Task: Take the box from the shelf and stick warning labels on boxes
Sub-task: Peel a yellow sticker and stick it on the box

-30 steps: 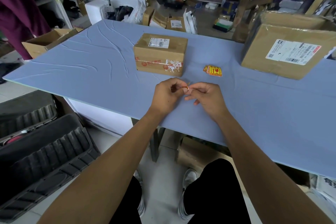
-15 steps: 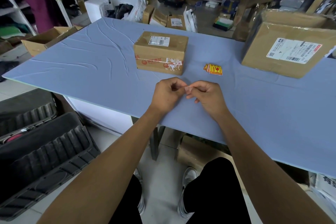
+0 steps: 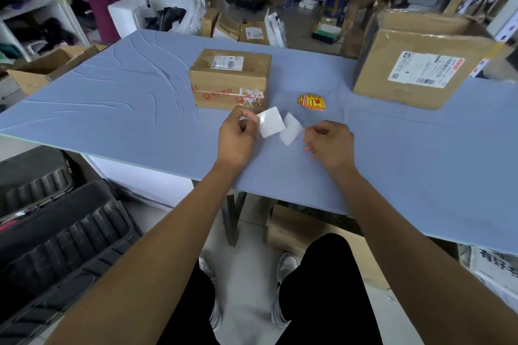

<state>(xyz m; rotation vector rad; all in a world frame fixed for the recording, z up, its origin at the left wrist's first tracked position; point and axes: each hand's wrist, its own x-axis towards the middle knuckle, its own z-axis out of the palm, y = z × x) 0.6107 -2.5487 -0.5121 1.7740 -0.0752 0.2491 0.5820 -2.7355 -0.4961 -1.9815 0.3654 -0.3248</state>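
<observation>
Blue table cover (image 3: 392, 176) holds two brown cardboard boxes (image 3: 229, 78). Left hand (image 3: 236, 138) pinches one white square sheet (image 3: 270, 122); right hand (image 3: 329, 143) pinches another white sheet (image 3: 290, 129).

- We see even, soft daylight; shadows are faint.
- Straight lines bow near the frame edges.
- Both hands look slightly motion-blurred at frame centre.
</observation>
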